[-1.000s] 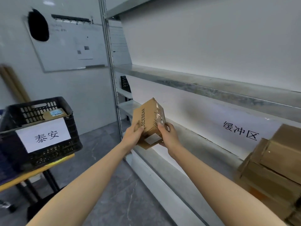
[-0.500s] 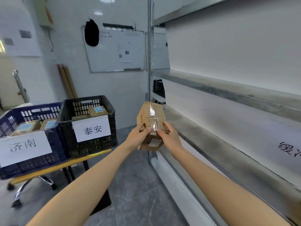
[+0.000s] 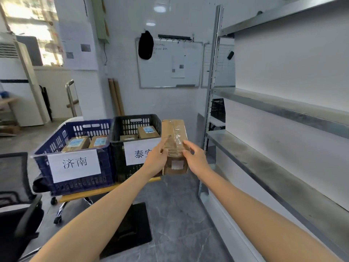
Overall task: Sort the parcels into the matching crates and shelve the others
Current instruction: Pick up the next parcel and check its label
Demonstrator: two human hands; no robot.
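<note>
Parcel [image 3: 174,146] up in the air, just before the black crate [image 3: 120,129] | left hand [image 3: 156,160] and right hand [image 3: 195,160] clasp its long sides | looks light, stiff, tape slick: grip bare cardboard

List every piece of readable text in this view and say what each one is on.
"济南": paper sign on the blue crate.
"泰" plus a second character half hidden by the left hand: paper sign on the black crate.
Whiteboard handwriting: too small to read.
Sticker on the held parcel: blurred.
Labels on the parcels in the crates: blurred.
</note>
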